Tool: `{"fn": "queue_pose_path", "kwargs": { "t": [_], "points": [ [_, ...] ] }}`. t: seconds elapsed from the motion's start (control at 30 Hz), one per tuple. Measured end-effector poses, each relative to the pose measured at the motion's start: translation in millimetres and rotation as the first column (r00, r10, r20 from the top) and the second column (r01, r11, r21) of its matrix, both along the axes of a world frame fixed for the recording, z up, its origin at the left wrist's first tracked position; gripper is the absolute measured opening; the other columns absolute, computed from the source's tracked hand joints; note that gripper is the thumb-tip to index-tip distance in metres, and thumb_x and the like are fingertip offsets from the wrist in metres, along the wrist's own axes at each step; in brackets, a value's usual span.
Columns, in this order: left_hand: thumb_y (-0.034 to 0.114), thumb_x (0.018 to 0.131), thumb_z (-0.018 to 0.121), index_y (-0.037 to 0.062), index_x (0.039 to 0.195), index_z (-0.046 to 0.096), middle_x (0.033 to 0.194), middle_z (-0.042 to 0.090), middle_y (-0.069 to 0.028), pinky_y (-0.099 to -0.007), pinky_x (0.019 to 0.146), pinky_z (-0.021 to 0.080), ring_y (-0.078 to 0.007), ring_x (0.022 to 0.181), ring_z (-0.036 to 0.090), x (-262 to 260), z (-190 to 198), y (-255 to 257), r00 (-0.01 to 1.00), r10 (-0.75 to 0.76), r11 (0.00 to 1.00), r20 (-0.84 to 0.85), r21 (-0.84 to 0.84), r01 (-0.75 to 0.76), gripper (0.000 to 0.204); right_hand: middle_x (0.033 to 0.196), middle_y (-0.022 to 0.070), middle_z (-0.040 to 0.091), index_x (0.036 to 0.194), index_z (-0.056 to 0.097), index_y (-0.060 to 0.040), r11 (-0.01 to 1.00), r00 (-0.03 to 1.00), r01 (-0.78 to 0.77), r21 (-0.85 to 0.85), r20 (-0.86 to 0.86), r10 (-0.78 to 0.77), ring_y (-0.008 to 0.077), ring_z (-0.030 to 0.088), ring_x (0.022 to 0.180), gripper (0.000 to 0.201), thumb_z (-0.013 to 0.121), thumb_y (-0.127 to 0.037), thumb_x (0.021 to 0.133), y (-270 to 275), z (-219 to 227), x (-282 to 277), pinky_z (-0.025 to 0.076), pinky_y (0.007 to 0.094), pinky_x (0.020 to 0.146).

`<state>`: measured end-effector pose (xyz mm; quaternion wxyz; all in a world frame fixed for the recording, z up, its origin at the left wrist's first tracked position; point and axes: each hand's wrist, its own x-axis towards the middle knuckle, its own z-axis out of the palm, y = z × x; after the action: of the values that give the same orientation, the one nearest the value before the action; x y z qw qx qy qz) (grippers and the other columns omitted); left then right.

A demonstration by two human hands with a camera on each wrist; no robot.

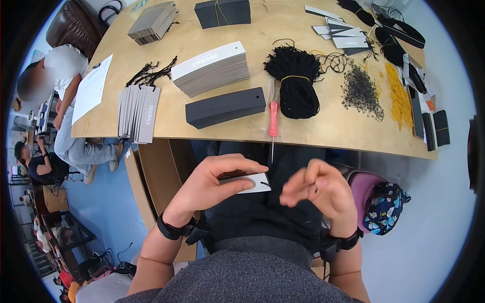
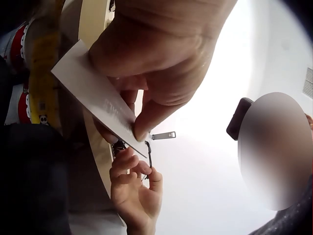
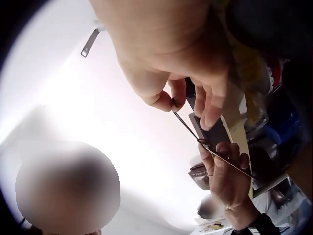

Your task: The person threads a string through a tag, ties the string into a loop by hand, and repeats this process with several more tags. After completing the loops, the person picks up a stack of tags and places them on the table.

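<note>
Over the lap, my left hand (image 1: 202,184) grips a white hang tag (image 1: 261,185) between thumb and fingers. Pale lettering runs along the tag (image 2: 90,83) in the left wrist view. A thin black cord (image 3: 185,123) comes off the tag's end, beside the left thumb. My right hand (image 1: 323,189), just to the right of the tag, pinches the far part of that cord between thumb and forefinger; its other fingers are spread loosely. In the right wrist view the cord is drawn straight between the two hands.
On the table (image 1: 333,131) lie a dark tag stack (image 1: 225,108), a white tag stack (image 1: 212,70), a red-handled tool (image 1: 273,118) jutting over the edge, a black cord bundle (image 1: 298,96) and corded tags (image 1: 139,113). A cardboard box (image 1: 161,166) stands below left.
</note>
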<state>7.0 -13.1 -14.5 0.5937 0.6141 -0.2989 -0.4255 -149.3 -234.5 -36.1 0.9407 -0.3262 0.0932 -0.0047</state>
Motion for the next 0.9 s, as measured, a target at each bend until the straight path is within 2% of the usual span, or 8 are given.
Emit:
{"fn": "queue_pose_path", "kwargs": {
  "t": [0.07, 0.2, 0.33, 0.4, 0.53, 0.67, 0.77, 0.9],
  "points": [
    [-0.007, 0.084, 0.068, 0.0056, 0.118, 0.071, 0.093, 0.067, -0.0061, -0.0279, 0.075, 0.050, -0.0139, 0.082, 0.062, 3.7, 2.1, 1.7, 0.970, -0.100, 0.994, 0.221, -0.027, 0.108, 0.036, 0.110, 0.0373, 0.063, 0.094, 0.049, -0.0001, 0.974, 0.975, -0.224, 0.046, 0.003, 0.224, 0.0467, 0.068, 0.099, 0.016, 0.051, -0.016, 0.096, -7.2, 0.1, -3.6, 0.061, 0.0436, 0.080],
    [-0.007, 0.082, 0.068, 0.0078, 0.120, 0.071, 0.089, 0.066, -0.0076, -0.0295, 0.071, 0.048, -0.0176, 0.078, 0.062, -1.6, 14.1, 9.1, 0.956, -0.183, 0.983, 0.230, 0.015, 0.185, 0.040, 0.102, 0.0339, 0.066, 0.093, 0.047, 0.0017, 0.999, 0.993, 0.000, 0.055, -0.120, 0.007, 0.0413, 0.072, 0.086, 0.017, 0.045, -0.015, 0.098, -16.6, -13.3, -1.6, 0.062, 0.0421, 0.073],
    [-0.007, 0.081, 0.068, 0.0037, 0.115, 0.073, 0.088, 0.067, -0.0088, -0.0279, 0.070, 0.047, -0.0176, 0.078, 0.064, -2.4, 36.6, 21.3, 0.956, -0.142, 0.985, 0.258, 0.130, 0.112, 0.036, 0.103, 0.0312, 0.067, 0.096, 0.049, 0.0009, 0.998, 0.992, -0.063, 0.007, -0.112, 0.063, 0.0384, 0.072, 0.089, 0.016, 0.047, -0.015, 0.099, -12.0, -13.8, 0.7, 0.062, 0.0403, 0.075],
    [-0.007, 0.083, 0.063, 0.0018, 0.119, 0.070, 0.093, 0.066, -0.0101, -0.0288, 0.074, 0.047, -0.0204, 0.084, 0.063, 0.1, 56.0, 31.1, 0.951, -0.086, 0.974, 0.297, 0.226, 0.018, 0.037, 0.107, 0.0283, 0.067, 0.102, 0.052, -0.0002, 0.969, 0.975, -0.140, -0.206, -0.198, 0.099, 0.0356, 0.071, 0.096, 0.017, 0.053, -0.017, 0.099, -8.8, 2.3, 1.0, 0.060, 0.0390, 0.080],
    [-0.004, 0.086, 0.057, 0.0050, 0.135, 0.060, 0.096, 0.063, -0.0020, -0.0242, 0.077, 0.045, -0.0102, 0.086, 0.056, 22.0, 77.8, 47.0, 0.833, 0.403, 0.860, 0.380, 0.155, -0.486, 0.050, 0.123, 0.0242, 0.063, 0.121, 0.055, 0.0013, 0.937, 0.991, -0.129, -0.325, -0.073, 0.111, 0.0330, 0.067, 0.109, 0.030, 0.058, -0.019, 0.099, -1.7, 15.3, 2.8, 0.056, 0.0397, 0.088],
    [-0.006, 0.086, 0.055, 0.0079, 0.138, 0.057, 0.110, 0.059, -0.0027, -0.0238, 0.079, 0.046, -0.0102, 0.088, 0.053, 94.0, 71.2, 47.6, 0.626, 0.639, 0.740, 0.446, -0.133, -0.660, 0.054, 0.120, 0.0205, 0.064, 0.124, 0.055, 0.0030, 0.920, 0.979, -0.204, -0.334, -0.083, 0.187, 0.0278, 0.067, 0.107, 0.032, 0.057, -0.017, 0.099, 2.0, 8.1, 1.2, 0.054, 0.0370, 0.091],
    [-0.007, 0.086, 0.055, 0.0100, 0.137, 0.058, 0.119, 0.055, -0.0081, -0.0255, 0.083, 0.046, -0.0146, 0.092, 0.053, 128.7, 44.9, 53.2, 0.437, 0.536, 0.672, 0.723, -0.053, -0.738, 0.054, 0.116, 0.0166, 0.066, 0.121, 0.057, 0.0038, 0.913, 0.975, -0.220, -0.344, -0.099, 0.198, 0.0232, 0.067, 0.104, 0.028, 0.058, -0.013, 0.099, 7.3, 7.9, -2.5, 0.053, 0.0342, 0.091],
    [-0.009, 0.083, 0.052, 0.0108, 0.135, 0.059, 0.125, 0.051, -0.0141, -0.0303, 0.088, 0.046, -0.0228, 0.099, 0.054, 145.7, -9.1, 67.0, 0.342, 0.339, 0.676, 0.877, 0.025, -0.736, 0.056, 0.112, 0.0128, 0.067, 0.118, 0.059, 0.0044, 0.897, 0.969, -0.238, -0.374, -0.149, 0.195, 0.0186, 0.067, 0.102, 0.023, 0.058, -0.008, 0.099, 6.1, 14.2, -4.4, 0.053, 0.0308, 0.090]
  ]
}}
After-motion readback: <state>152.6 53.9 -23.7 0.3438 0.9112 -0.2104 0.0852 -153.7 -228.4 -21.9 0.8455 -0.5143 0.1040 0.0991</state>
